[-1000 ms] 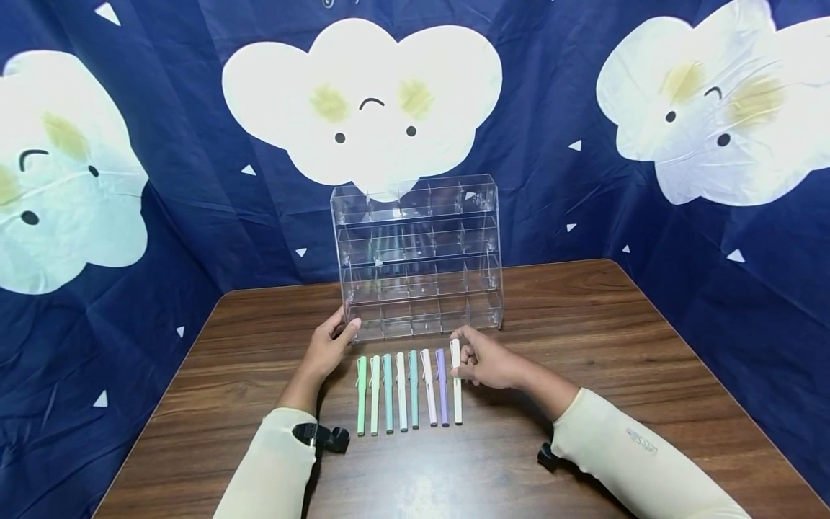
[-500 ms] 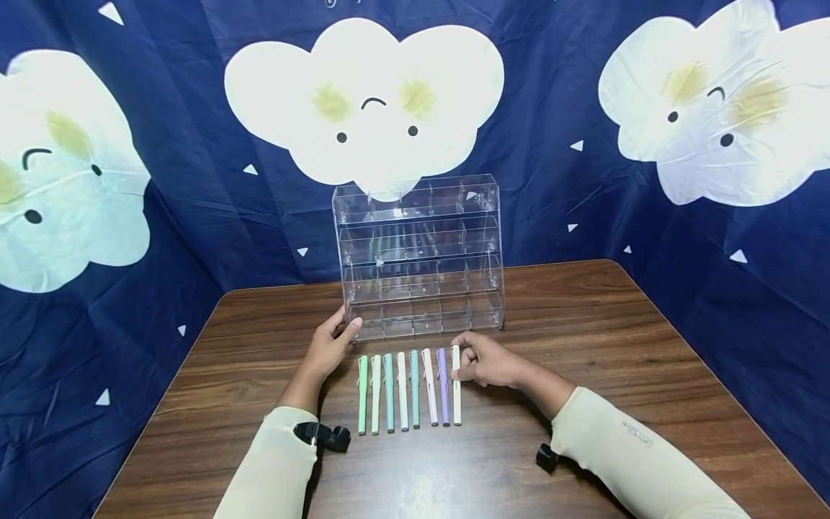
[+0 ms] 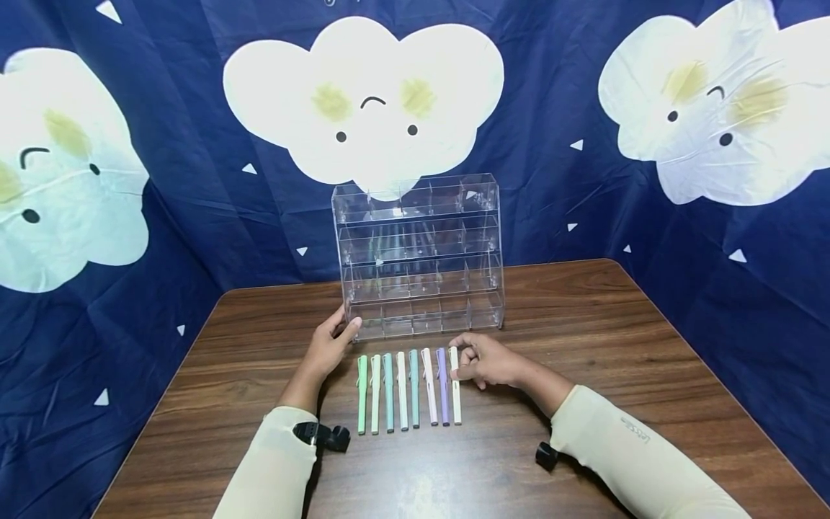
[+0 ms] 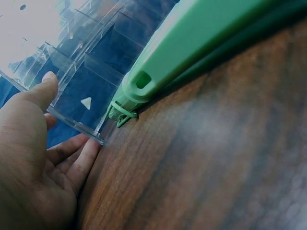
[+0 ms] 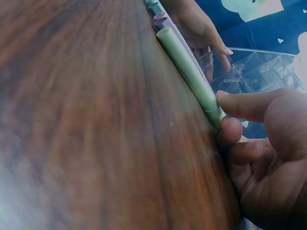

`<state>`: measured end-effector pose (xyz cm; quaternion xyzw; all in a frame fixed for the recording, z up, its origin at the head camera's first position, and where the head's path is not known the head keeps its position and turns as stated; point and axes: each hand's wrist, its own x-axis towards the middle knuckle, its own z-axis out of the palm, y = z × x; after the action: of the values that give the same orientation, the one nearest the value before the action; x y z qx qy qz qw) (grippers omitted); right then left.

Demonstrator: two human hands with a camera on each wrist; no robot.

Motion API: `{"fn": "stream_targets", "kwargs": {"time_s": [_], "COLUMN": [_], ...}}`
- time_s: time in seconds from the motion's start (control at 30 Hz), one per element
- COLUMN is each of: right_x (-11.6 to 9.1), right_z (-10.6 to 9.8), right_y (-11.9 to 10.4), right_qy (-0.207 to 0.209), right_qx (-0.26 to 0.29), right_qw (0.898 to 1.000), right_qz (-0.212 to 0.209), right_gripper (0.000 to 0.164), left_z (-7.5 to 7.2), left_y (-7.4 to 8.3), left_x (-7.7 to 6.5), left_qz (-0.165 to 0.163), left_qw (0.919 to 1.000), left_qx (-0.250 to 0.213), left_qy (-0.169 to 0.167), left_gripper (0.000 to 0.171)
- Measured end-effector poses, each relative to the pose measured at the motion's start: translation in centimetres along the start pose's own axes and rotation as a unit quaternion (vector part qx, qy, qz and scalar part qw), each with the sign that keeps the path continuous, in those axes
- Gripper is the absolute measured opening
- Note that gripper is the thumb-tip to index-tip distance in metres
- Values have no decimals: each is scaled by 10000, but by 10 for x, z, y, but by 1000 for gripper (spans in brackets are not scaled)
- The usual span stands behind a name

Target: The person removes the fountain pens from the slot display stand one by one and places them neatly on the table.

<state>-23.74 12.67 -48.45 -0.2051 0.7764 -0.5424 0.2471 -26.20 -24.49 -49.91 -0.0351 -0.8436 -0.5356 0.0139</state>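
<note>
A clear tiered plastic rack (image 3: 424,326) with small compartments stands upright on the table. My left hand (image 3: 327,351) holds its lower left corner, thumb at the front and fingers at the side; the left wrist view shows this grip. Several pastel pens lie side by side before the rack, from a green pen (image 3: 362,396) at the left to a purple pen (image 3: 444,396). At the right end, my right hand (image 3: 488,360) pinches a pale cream pen (image 3: 457,404) near its cap, the pen lying beside the purple one. In the right wrist view, thumb and finger hide that pen's cap.
The brown wooden table (image 3: 551,310) reaches back to a dark blue curtain (image 3: 545,173) with white cloud prints. A black wrist strap camera (image 3: 331,437) sits on the left forearm, another black camera (image 3: 547,456) by the right sleeve.
My right hand has brought the cream pen slightly toward me and then a little left, so its cap end lines up with the row. The left hand and rack stay put.
</note>
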Motion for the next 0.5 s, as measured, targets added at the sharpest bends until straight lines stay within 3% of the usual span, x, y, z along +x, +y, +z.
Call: {"fn": "stream_targets", "kwargs": {"time_s": [0.37, 0.5], "right_x": [-5, -8], "right_z": [-5, -8], "right_y": [1, -1], "right_qy": [-19, 49], "right_qx": [110, 93], "right_qw": [9999, 9999], "right_qz": [-34, -106], "right_gripper": [79, 73], "left_z": [3, 2], "left_y": [2, 2], "left_x": [0, -1], "left_qz": [89, 82], "left_qw": [9999, 9999], "left_qx": [24, -120], "left_qy": [48, 87], "left_gripper": [72, 74]}}
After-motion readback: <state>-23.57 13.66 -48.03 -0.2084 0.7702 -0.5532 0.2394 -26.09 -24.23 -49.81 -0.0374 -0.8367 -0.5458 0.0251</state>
